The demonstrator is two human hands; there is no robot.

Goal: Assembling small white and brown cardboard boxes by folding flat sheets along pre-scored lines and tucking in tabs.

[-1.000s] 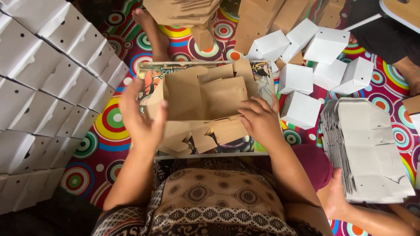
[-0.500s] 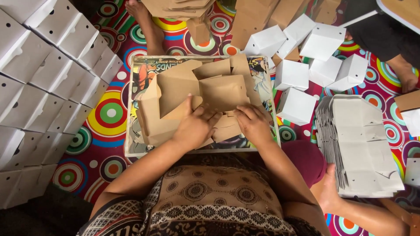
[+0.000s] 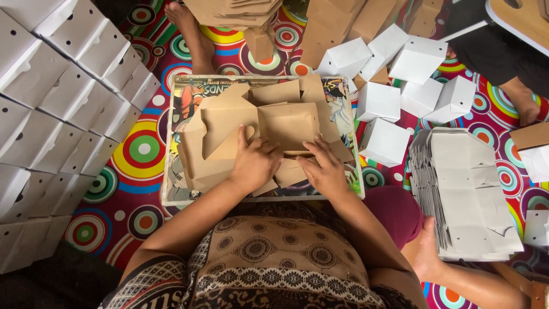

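Note:
A brown cardboard box blank (image 3: 286,123), partly folded up, lies on a low printed board (image 3: 349,109) in front of me. My left hand (image 3: 254,163) presses on its near side, fingers bent over the folded wall. My right hand (image 3: 326,169) rests beside it on the near flaps, fingers spread and pushing down. More brown flaps (image 3: 220,134) stick up to the left of my left hand. Both hands touch the same box.
Stacked white folded boxes (image 3: 63,97) fill the left side. Loose white boxes (image 3: 400,86) sit at the upper right. A pile of flat white blanks (image 3: 474,194) lies on the right, with another person's hand (image 3: 426,252) at its near edge. A bare foot (image 3: 194,34) and brown blanks (image 3: 240,11) are beyond the board.
My left hand has come in from the box's left edge to its near side, folding the flap over. My right hand has stayed on the near flaps, shifting slightly.

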